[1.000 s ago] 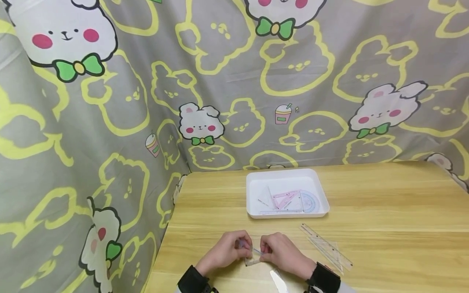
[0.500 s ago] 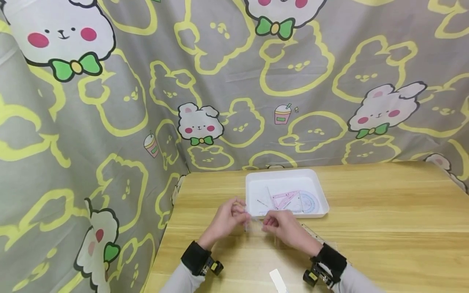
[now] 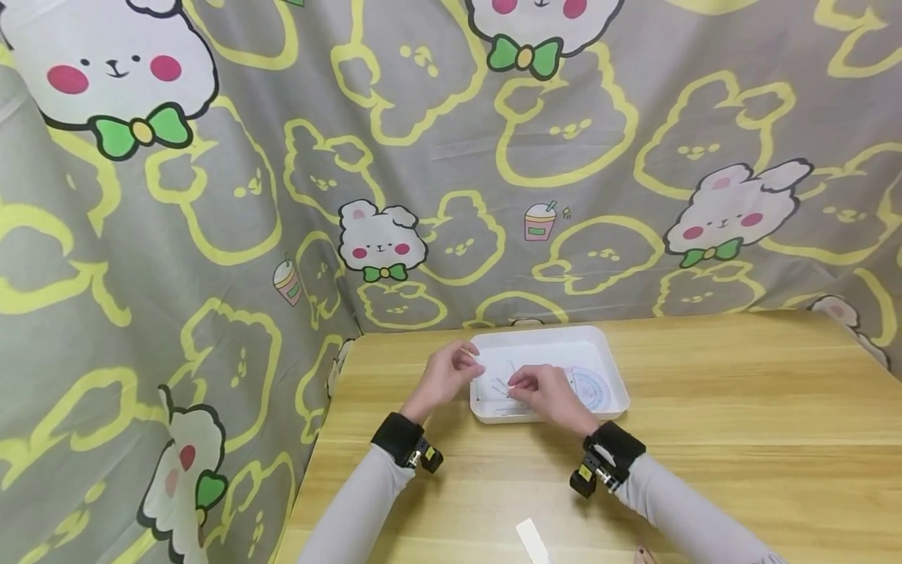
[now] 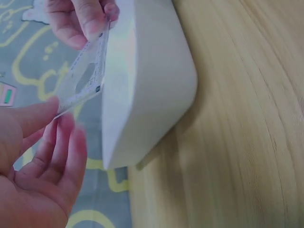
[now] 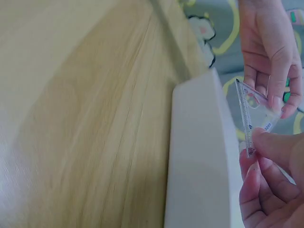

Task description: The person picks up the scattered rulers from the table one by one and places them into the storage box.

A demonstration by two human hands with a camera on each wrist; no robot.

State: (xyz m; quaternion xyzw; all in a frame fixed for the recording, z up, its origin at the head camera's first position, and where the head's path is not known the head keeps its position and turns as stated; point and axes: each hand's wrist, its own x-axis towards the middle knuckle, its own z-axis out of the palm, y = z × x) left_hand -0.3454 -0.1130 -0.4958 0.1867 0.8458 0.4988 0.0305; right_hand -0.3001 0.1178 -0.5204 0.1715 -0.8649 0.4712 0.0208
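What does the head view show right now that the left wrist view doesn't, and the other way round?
Only the head view shows inside the white plastic tray: a bluish clear protractor lies there, and a small white strip lies on the wooden table.

Only the left wrist view shows the clear plastic set square with its printed scale, outside the tray's wall.

Both show the left hand and right hand holding that set square at the tray.

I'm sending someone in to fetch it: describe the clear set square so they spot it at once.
Find the white tray at the far side of the wooden table. Over its left end, the left hand and right hand pinch a small clear set square between them. Unlike the pink and blue rulers lying flat in the tray, it is colourless and held in the air.
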